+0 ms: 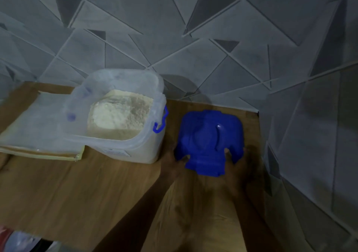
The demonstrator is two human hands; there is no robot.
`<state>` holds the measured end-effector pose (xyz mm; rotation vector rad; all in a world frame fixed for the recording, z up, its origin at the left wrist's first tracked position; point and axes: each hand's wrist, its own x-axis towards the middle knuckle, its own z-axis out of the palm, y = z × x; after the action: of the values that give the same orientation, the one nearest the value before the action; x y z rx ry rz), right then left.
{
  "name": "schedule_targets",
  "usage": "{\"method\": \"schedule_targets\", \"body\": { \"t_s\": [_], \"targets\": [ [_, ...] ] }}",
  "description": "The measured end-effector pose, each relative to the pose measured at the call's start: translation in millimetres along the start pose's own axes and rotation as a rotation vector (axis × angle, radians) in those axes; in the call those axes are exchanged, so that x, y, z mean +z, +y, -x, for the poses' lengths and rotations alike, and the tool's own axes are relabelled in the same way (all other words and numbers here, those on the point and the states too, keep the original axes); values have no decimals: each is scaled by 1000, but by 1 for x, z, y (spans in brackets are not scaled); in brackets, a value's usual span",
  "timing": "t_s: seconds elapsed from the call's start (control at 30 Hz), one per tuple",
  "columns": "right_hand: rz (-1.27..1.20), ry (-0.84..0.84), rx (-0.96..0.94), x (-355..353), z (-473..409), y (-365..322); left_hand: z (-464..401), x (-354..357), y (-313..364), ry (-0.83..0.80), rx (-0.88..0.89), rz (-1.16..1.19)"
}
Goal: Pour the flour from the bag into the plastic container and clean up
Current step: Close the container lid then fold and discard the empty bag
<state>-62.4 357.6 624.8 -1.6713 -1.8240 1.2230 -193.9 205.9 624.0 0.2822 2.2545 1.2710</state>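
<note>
Seen at centre left of the frame: one translucent plastic container [124, 119], boxy with rounded corners, standing upright and open on the wooden table [77, 184]. Held inside it: a heap of off-white flour [120, 114], powdery and lumpy, piled higher toward the middle. Clipped on its right wall: one blue latch [161, 122], hanging loose. Dusted white along the inner walls.

Lying flat at the left edge, just beside and touching the container: one clear plastic bag [36, 123] with a pale yellow trim and a zipper along its near edge, long axis running left to right. Could not tell whether any flour remained in it.

Placed to the right of the container, apart from it, at centre right of the frame: one blue lid [210, 139], glossy moulded plastic, roughly square with notched corners and a raised ridge on top, tilted slightly with its near edge toward the camera.

Gripped at that near edge by two hands. Left hand [174, 160] closed on the lid's lower left corner, fingers [184, 157] curled over the rim. Right hand [237, 160] closed on the lower right corner, fingers [227, 151] hooked over the top. Both forearms stretched up from the bottom of the frame, blurred and dark.

Behind it all: a grey wall [213, 38] of matt tiles cut into triangles by pale raised lines. Smooth wood grain across the table, warm brown.
</note>
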Motion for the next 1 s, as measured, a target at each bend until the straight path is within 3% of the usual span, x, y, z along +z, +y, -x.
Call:
{"method": "schedule_targets", "body": {
  "t_s": [0.17, 0.27, 0.4, 0.53, 0.7, 0.87, 1.0],
  "targets": [
    [-102, 23, 208, -2, -9, -1, -4, -1, 14, 93, -157, 51],
    [-133, 25, 192, -11, -4, 6, 4, -3, 16, 60, -198, 106],
    [-183, 164, 46, -27, 3, 8, 19, -10, 19, 63, -31, 112],
    [-335, 254, 19, -46, 7, -13, 39, -22, 38, 65, 165, 115],
    [-305, 392, -210, -79, 15, -38, 67, -52, 63, -105, 352, 89],
    [-318, 382, -291, -92, 25, -63, 92, -88, 82, -99, 401, 102],
    [-380, 278, -313, -94, 44, -100, 103, -118, 89, -46, 413, 129]
  ]
}}
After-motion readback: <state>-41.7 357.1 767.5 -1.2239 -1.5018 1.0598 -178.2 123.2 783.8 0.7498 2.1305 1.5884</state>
